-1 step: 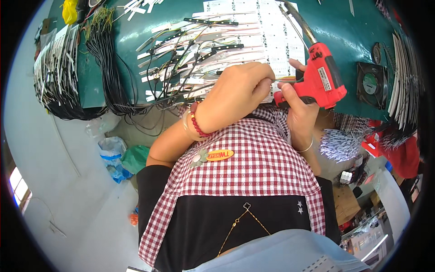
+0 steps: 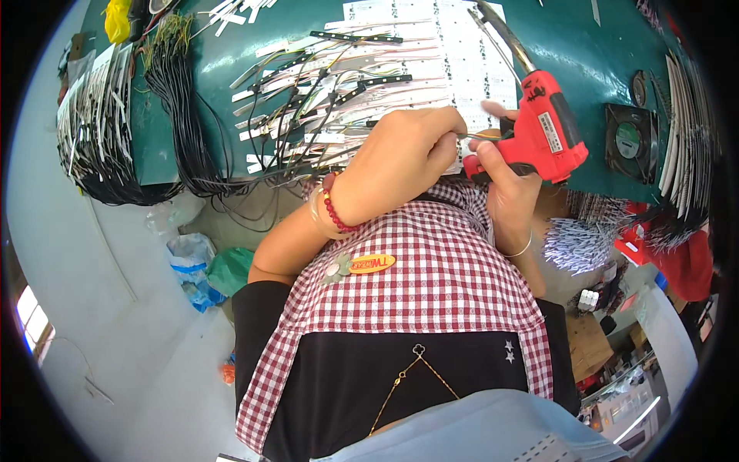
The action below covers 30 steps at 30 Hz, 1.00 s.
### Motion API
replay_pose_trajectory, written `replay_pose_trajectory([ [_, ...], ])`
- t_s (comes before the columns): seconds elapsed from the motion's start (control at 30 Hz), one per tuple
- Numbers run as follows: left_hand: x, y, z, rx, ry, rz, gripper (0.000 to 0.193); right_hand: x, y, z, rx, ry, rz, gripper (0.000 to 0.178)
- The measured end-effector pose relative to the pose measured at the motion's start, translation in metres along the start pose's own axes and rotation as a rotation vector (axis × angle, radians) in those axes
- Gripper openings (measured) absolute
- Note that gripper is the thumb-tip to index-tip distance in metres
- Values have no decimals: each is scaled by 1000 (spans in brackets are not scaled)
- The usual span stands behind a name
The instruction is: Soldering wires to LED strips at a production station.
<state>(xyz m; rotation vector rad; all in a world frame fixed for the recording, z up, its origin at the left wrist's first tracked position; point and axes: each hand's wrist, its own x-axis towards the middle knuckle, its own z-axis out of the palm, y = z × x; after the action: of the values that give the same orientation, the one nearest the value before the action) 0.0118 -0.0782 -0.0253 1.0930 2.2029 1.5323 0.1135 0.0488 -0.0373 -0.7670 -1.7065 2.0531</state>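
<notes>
A red soldering gun [image 2: 553,127] with a long metal tip pointing up and away lies in my right hand [image 2: 512,189]. The right thumb is pressed near its grip, and a forefinger sticks out blurred on the far side. My left hand [image 2: 416,146] is closed in a pinch just to the left, its fingertips partly hidden. Between the two hands runs a short length of thin wires [image 2: 473,136], held at the left fingertips. Beyond the left hand, LED strips [image 2: 362,38] with coloured leads lie in rows over printed white sheets [image 2: 462,58].
A thick bundle of black cables [image 2: 185,100] and a stack of white strips [image 2: 96,115] hang over the left of the green table [image 2: 231,58]. At right are a black fan [image 2: 631,142] and grey cable pieces [image 2: 681,123]. Bags [image 2: 192,262] lie below the table's left side.
The right forefinger has shifted slightly left and blurred. The soldering gun has moved a touch left; the wires between the hands look a little different. The left hand has barely moved.
</notes>
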Motion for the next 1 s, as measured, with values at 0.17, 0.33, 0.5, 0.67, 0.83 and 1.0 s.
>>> replay_pose_trajectory([
  [0.17,-5,-1,-1,155,-164,-149,8,-4,1,-1,69,-67,-27,44],
  [0.33,-4,-6,8,88,-42,-39,9,-4,2,-1,-11,-79,-85,41],
  [0.5,-12,-4,2,-356,-235,-404,8,-8,0,0,-154,-59,0,45],
  [0.67,-20,0,6,-150,-249,-280,7,-12,9,5,-87,-18,-67,43],
  [0.83,-25,-5,3,-144,-143,-302,6,-17,6,1,-57,-69,-13,43],
  [1.0,-24,-10,-5,-394,-320,-448,7,-18,-1,-8,39,-145,192,43],
])
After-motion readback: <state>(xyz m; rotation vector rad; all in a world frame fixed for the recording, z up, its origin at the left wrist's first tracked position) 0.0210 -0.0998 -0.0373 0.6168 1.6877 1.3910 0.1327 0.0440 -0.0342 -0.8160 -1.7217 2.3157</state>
